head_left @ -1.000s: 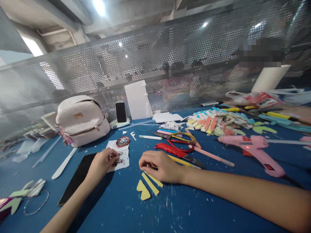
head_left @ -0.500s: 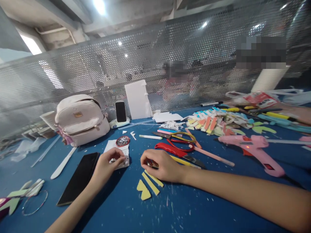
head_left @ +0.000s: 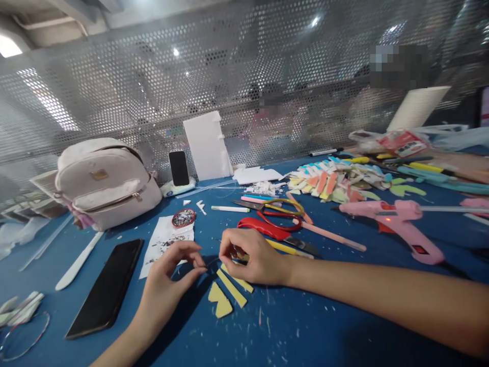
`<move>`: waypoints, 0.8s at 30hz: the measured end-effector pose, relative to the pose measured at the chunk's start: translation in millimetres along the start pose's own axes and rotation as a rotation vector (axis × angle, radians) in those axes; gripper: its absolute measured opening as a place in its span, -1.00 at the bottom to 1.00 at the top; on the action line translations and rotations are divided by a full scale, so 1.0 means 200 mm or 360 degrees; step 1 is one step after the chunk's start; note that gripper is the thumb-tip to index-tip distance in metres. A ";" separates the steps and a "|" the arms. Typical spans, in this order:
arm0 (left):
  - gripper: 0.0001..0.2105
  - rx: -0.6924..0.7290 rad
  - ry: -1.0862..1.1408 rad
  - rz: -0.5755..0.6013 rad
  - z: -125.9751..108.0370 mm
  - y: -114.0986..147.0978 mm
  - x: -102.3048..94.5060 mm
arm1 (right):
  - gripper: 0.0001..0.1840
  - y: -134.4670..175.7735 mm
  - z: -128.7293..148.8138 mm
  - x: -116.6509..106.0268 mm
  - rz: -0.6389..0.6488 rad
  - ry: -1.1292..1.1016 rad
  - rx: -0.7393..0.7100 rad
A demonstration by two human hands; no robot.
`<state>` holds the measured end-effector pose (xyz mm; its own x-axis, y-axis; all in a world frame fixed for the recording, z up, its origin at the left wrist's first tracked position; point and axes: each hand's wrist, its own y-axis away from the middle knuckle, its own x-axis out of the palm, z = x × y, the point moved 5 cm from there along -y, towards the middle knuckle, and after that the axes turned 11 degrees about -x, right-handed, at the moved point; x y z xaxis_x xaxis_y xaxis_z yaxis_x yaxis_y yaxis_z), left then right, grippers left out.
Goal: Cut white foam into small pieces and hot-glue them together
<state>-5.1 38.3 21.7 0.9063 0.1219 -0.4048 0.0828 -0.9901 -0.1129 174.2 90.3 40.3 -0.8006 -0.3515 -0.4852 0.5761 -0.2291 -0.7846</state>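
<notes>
Perf. metal partition (head_left: pixel 145 97) behind blue worktable (head_left: pixel 298 329); concrete clg. (head_left: pixel 78 9) w/ pipe (head_left: pixel 49 23) upper L; bright opening (head_left: pixel 9 47) far L; lt. spots (head_left: pixel 315 21) across partition.

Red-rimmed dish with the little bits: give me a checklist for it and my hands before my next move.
1. Red-rimmed dish on the white paper: ok.
2. All bits inside the dish: not ok; loose bits lie on the paper.
3. Left hand clear of the dish: ok.
4. Right hand has a secure grip: cannot tell; curled fingers hide any contents.
5. Pink glue gun light off: not ok; it glows orange.
</notes>
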 end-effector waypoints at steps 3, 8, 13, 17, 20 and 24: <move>-0.78 0.0019 0.0006 0.0013 0.01 0.01 0.00 | -0.90 0.00 0.00 0.00 0.0012 0.0008 -0.0029; -0.79 0.0078 -0.0002 0.0020 0.00 0.02 0.01 | -0.91 0.00 0.00 0.01 0.0038 0.0027 -0.0021; -0.79 0.0128 -0.0030 -0.0015 -0.02 0.03 0.01 | -0.92 0.00 0.00 0.01 0.0036 0.0003 -0.0026; -0.78 0.0151 -0.0052 -0.0027 -0.03 0.03 0.02 | -0.92 0.00 0.00 0.01 0.0056 0.0000 -0.0030; -0.79 0.0171 -0.0062 -0.0028 -0.04 0.03 0.02 | -0.91 0.00 0.00 0.01 0.0075 0.0018 -0.0031; -0.79 0.0164 -0.0082 -0.0045 -0.04 0.04 0.01 | -0.91 0.00 0.00 0.02 0.0107 0.0036 -0.0026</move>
<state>1.7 30.9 27.5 0.8813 0.1559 -0.4460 0.0626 -0.9742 -0.2169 171.6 89.1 38.8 -0.7640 -0.3448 -0.5453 0.6259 -0.1908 -0.7562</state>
